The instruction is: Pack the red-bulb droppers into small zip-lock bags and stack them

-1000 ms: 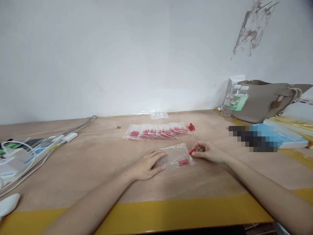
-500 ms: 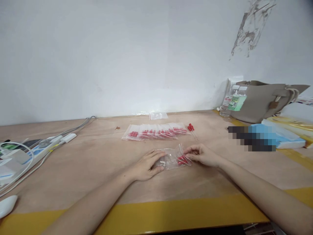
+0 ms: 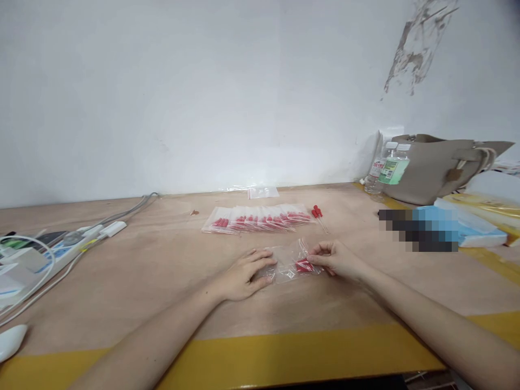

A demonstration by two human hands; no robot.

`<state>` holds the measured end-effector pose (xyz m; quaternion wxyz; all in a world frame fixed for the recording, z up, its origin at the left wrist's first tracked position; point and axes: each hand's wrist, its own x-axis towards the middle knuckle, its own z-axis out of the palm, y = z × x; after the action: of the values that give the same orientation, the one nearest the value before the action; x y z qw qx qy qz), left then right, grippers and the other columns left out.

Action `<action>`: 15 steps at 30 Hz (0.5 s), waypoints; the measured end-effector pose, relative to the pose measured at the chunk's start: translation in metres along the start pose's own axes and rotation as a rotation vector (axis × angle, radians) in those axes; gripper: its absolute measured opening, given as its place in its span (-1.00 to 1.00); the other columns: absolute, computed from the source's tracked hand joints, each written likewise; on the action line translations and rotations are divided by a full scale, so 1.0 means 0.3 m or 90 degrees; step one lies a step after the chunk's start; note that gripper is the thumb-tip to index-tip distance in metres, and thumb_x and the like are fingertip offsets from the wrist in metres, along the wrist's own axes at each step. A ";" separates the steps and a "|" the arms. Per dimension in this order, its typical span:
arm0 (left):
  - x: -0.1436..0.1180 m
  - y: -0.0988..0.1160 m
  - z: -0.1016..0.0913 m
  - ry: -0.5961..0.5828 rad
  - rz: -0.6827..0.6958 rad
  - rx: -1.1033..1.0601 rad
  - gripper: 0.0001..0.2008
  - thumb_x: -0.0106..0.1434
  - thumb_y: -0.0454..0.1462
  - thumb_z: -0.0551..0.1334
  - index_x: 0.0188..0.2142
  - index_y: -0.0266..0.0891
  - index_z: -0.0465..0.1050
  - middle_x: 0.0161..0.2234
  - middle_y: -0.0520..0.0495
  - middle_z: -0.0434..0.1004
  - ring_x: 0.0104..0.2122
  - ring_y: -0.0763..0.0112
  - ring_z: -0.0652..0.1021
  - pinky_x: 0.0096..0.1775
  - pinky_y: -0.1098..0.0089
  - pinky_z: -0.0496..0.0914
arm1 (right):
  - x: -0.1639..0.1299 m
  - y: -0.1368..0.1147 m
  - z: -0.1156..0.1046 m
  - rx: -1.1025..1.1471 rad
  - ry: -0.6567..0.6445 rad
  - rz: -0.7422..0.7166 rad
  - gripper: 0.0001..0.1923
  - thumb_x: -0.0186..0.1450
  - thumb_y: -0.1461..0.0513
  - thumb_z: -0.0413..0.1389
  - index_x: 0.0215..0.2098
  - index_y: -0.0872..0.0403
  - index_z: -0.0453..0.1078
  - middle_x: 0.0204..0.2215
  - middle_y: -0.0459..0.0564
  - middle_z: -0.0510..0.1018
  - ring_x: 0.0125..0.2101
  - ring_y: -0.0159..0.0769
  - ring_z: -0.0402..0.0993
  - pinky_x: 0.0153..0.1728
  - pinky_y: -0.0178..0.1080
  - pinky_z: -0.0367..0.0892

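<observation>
A small clear zip bag (image 3: 289,261) with red-capped droppers (image 3: 303,265) inside lies on the wooden table (image 3: 162,271). My left hand (image 3: 244,273) rests flat on the bag's left end, pinning it. My right hand (image 3: 335,258) pinches the bag's right, open end, fingers closed at the droppers. Behind, a row of filled clear bags (image 3: 255,219) with red caps lies flat. Two loose red-capped droppers (image 3: 319,215) sit at that row's right end.
An empty clear bag (image 3: 263,192) lies by the wall. Water bottles (image 3: 389,166) and a beige handbag (image 3: 441,167) stand at the back right, with blue packets (image 3: 467,226) nearer. A power strip with cables (image 3: 60,246) and a white object (image 3: 12,340) sit left. Yellow tape edges the table front (image 3: 284,355).
My right hand moved left from beside the bag to its open end, pushing a red-capped dropper inside. The bag crumpled slightly. My left hand stayed on the bag.
</observation>
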<state>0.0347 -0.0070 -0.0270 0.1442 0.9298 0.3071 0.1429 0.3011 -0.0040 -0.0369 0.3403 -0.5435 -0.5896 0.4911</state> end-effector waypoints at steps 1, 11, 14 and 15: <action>0.001 0.002 -0.001 0.004 0.003 -0.005 -0.58 0.27 -0.11 0.04 0.11 -0.10 0.14 0.13 -0.07 0.13 0.13 0.26 0.15 0.12 0.17 0.05 | 0.001 0.001 -0.001 0.024 0.000 0.010 -0.67 -0.08 0.02 0.19 -0.56 0.07 0.23 -0.83 -0.27 0.23 -0.84 -0.59 -0.03 -0.80 -0.43 -0.18; -0.001 -0.006 0.004 0.002 -0.007 -0.016 -0.62 0.27 -0.11 0.04 0.06 -0.10 0.23 0.13 -0.09 0.13 0.13 0.27 0.16 0.11 0.18 0.06 | 0.034 0.021 -0.058 -0.068 0.043 0.011 -0.65 -0.04 0.10 0.16 -0.34 0.06 0.19 -0.76 -0.31 0.25 -0.84 -0.56 0.04 -0.81 -0.44 -0.09; 0.000 -0.007 0.003 -0.016 -0.011 -0.008 -0.63 0.28 -0.10 0.02 0.06 -0.09 0.24 0.15 -0.08 0.10 0.14 0.25 0.14 0.12 0.17 0.04 | 0.105 0.028 -0.132 -0.216 0.216 -0.035 -0.77 -0.01 0.17 0.14 -0.41 0.11 0.28 -0.63 -0.16 0.39 -0.69 -0.51 0.23 -0.68 -0.42 0.10; 0.000 -0.007 0.002 -0.020 -0.011 -0.005 -0.63 0.28 -0.11 0.02 0.06 -0.08 0.24 0.16 -0.08 0.09 0.15 0.26 0.13 0.12 0.16 0.03 | 0.135 0.027 -0.162 -0.277 0.258 -0.042 -0.82 -0.02 0.20 0.14 -0.47 0.13 0.31 -0.59 -0.10 0.42 -0.61 -0.47 0.30 -0.61 -0.41 0.15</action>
<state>0.0340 -0.0055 -0.0284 0.1536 0.9287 0.3124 0.1281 0.3419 0.0451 -0.0360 0.3421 -0.6713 -0.6184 0.2232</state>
